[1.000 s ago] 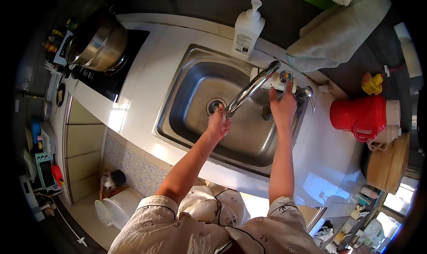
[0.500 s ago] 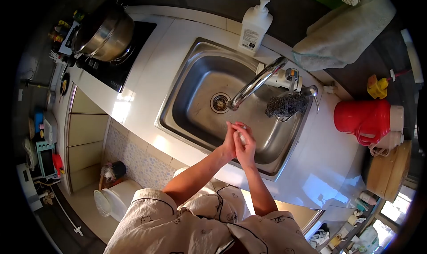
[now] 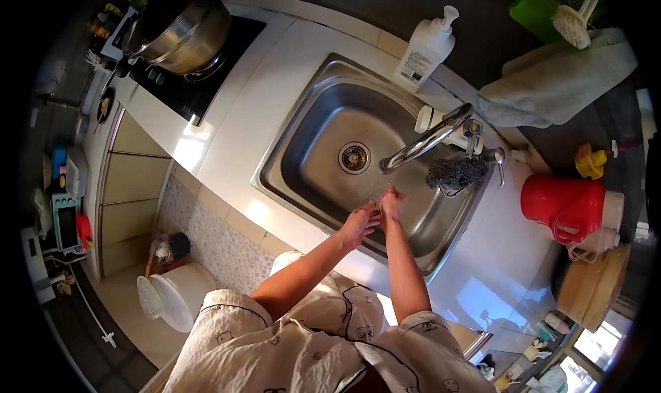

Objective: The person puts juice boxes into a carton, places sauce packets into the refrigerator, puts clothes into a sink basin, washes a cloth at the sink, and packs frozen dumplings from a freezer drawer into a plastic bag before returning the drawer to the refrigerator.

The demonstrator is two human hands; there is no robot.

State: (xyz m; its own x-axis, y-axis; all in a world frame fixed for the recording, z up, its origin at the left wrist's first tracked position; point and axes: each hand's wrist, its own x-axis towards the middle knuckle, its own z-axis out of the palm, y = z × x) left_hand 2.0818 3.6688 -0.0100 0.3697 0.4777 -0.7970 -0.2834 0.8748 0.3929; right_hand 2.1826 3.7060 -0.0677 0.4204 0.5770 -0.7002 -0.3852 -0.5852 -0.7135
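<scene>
In the head view, the left hand, fingers loosely spread and gripping nothing visible, is beside the blurred right hand, whose grip I cannot tell, both over the sink at the frame's centre. The tap arches above them, right of centre, near a scrubber.

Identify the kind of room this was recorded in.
Most likely a home kitchen: a steel sink with a curved faucet is set into the counter, and a large metal pot sits on a black cooktop.
</scene>
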